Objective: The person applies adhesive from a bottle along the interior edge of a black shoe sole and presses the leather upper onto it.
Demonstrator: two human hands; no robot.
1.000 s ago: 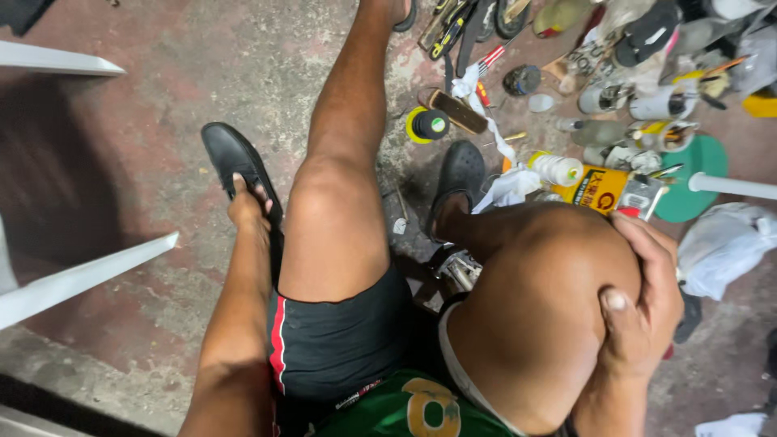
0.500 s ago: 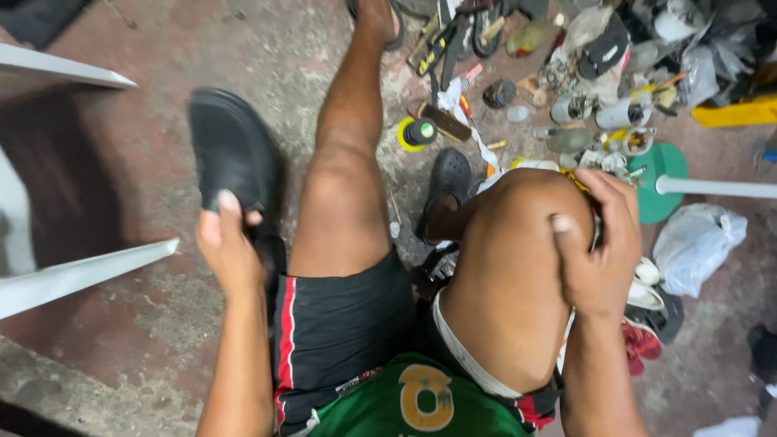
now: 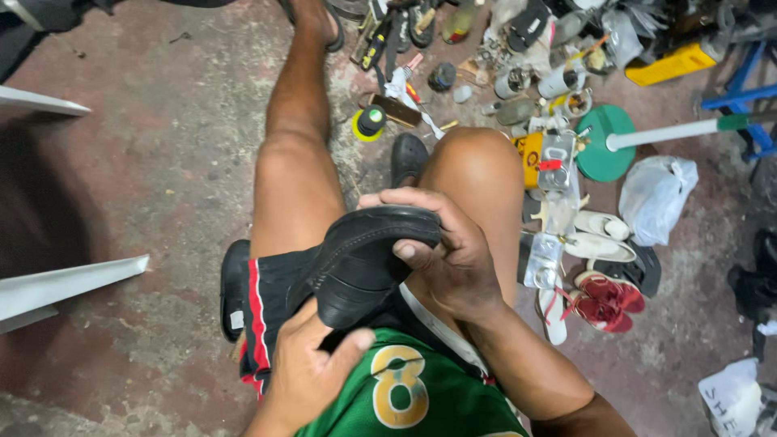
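Observation:
I sit on the floor with my legs out in front of me. A black leather shoe (image 3: 364, 263) lies over my lap, held in both hands. My left hand (image 3: 312, 376) grips its heel end from below, close to my green shirt. My right hand (image 3: 441, 247) curls over the toe end, thumb pressed on the sole edge. A second black shoe (image 3: 235, 287) lies on the floor by my left thigh. Another black shoe (image 3: 407, 158) sits on the floor between my knees.
Tools, tins, a glue pot (image 3: 371, 121) and scraps litter the floor ahead. A green disc on a white pole (image 3: 603, 150), a white plastic bag (image 3: 655, 198), and white and red shoes (image 3: 599, 299) lie to the right. White chair parts (image 3: 69, 279) stand on the left.
My left hand lifted the black shoe from the floor on the left and brought it over my lap. My right hand left my knee and took hold of the shoe's toe end.

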